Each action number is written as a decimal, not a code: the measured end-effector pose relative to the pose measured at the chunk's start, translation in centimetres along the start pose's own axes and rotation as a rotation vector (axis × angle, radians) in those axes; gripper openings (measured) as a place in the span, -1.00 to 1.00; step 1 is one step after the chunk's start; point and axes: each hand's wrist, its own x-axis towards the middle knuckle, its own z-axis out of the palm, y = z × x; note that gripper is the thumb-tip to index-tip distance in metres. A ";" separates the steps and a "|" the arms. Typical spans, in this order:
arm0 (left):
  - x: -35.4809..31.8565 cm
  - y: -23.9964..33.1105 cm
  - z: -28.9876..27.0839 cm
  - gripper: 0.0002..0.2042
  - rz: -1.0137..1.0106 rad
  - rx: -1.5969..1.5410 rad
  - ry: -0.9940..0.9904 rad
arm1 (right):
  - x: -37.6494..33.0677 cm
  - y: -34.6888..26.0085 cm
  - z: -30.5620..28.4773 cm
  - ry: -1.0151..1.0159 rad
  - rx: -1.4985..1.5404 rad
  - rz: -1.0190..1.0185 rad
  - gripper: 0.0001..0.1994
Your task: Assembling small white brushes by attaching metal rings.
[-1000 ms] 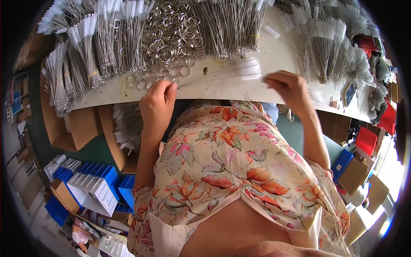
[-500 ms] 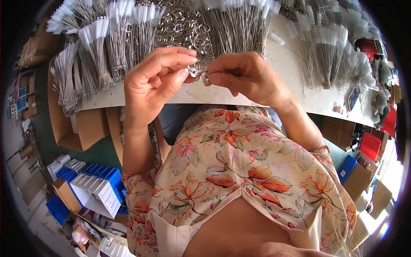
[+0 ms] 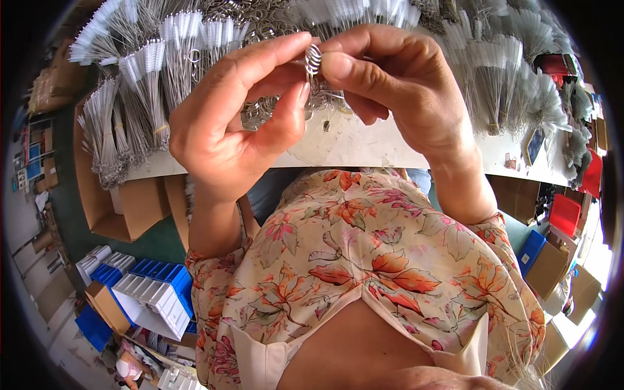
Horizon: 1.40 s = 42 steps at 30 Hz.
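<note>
A small bunch of shiny metal rings (image 3: 313,60), coil-like in look, is held up above the near part of the white table. My right hand (image 3: 406,81) pinches it between thumb and index finger, its other fingers curled below. From the other side my left hand (image 3: 227,114) curves round it, index fingertip at the top and thumb tip at the lower edge. Its middle finger lies partly behind. Exactly how the rings join is too small to tell. Behind both hands lies a heap of loose metal rings (image 3: 263,26), partly hidden by them.
Bundles of thin wire brushes (image 3: 146,75) with white bristles stand at the back left, more brush bundles (image 3: 497,81) at the right. The white table (image 3: 364,146) ends close to my body. Below left are a cardboard box (image 3: 133,211) and blue and white bins (image 3: 153,296).
Both hands have risen, carrying the metal rings up and nearer to my view. The rings are now turned upright, and my left thumb and index finger stand farther apart.
</note>
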 end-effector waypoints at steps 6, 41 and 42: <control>1.6 -0.2 -1.2 -0.70 0.031 -0.018 -0.094 | 0.6 -0.2 -0.5 -0.020 -0.049 -0.007 -0.86; 2.5 2.8 -3.2 -0.84 -0.602 -0.337 -0.122 | 1.9 1.2 -0.1 -0.126 0.076 -0.061 -0.87; 2.3 3.3 -3.4 -0.84 -0.473 0.024 -0.153 | 1.8 1.0 0.3 -0.137 0.072 -0.062 -0.87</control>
